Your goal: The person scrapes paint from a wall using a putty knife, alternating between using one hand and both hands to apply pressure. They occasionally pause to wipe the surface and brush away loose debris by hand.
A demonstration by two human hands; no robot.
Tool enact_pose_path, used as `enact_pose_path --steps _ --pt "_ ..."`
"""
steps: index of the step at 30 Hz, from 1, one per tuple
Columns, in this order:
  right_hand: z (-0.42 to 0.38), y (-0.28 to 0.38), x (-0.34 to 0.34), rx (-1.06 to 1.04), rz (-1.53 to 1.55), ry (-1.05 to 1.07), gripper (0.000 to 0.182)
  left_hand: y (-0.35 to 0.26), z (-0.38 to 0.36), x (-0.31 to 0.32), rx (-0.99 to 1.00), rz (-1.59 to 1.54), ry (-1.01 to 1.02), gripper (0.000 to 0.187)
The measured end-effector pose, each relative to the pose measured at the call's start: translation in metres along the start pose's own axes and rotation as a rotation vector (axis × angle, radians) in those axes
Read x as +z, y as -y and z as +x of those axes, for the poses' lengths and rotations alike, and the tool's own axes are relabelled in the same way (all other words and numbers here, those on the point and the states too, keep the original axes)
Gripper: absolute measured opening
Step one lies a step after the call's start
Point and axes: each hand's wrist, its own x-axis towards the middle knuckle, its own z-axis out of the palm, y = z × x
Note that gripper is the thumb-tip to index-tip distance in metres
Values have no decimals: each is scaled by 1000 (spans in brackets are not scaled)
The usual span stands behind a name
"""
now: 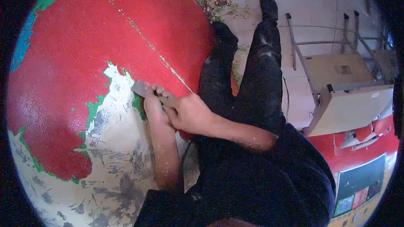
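Note:
A paint scraper with a flat grey blade (pixel 138 88) touches the painted wall surface at the edge of a stripped patch. My right hand (pixel 191 111) is closed around its handle, which is mostly hidden. My left hand (pixel 153 103) is closed at the front of the tool, its fingers close behind the blade. The red paint (pixel 84 38) has a ragged green edge (pixel 93 110) where it meets the bare whitish patch (pixel 120 105). Grey smears mark the stripped area. A thin pale line crosses the red paint.
Paint flakes (pixel 219 4) lie scattered on the pale tiled floor (pixel 248 12) along the wall's foot. My legs (pixel 263 67) in dark trousers extend beside the wall. Metal-framed chairs (pixel 336 65) stand at the right, and a dark green board (pixel 362 176) hangs beyond.

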Motion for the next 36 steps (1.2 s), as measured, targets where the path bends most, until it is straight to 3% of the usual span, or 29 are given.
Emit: enact_pose_path --steps 1,4,8,9,11,14,15,18,22,23,27,30,31,33,35,36 --pt "-3 -6 8 2 24 -26 19 0 1 -6 -23 8 57 31" --pt "8 -4 11 22 98 -40 23 -13 15 12 188 107 58 31" --pt "4 -3 1 -30 181 3 24 -11 -6 9 99 95 20 31" --pt "-3 -3 -1 -39 209 31 24 -8 -19 10 74 52 -89 30" --pt "0 -4 -4 32 230 136 22 -10 -7 14 148 50 -37 29" --pt "32 -5 -4 -69 250 16 22 -18 7 21 179 15 13 28" --pt "30 -2 -13 15 231 110 21 -21 10 24 181 -4 24 28" --pt "0 -11 -9 -97 287 40 19 -2 -19 16 42 18 -126 28" --pt "43 -7 -1 24 243 58 18 -34 9 39 222 65 -1 29" --pt "51 -12 1 -14 252 71 23 -37 10 47 238 69 -53 30" --pt "2 -17 -2 -90 366 13 29 1 1 13 53 8 -141 34" --pt "11 -23 -2 78 386 183 32 0 4 9 177 144 24 36" --pt "14 -29 3 17 390 101 32 -3 4 9 173 122 81 36" --pt "4 -20 0 193 701 113 32 -3 8 10 159 66 203 38" --pt "4 3 -18 445 912 229 32 -3 8 22 149 13 124 38" --pt "2 2 -10 409 882 161 33 -5 6 25 143 -7 80 39"
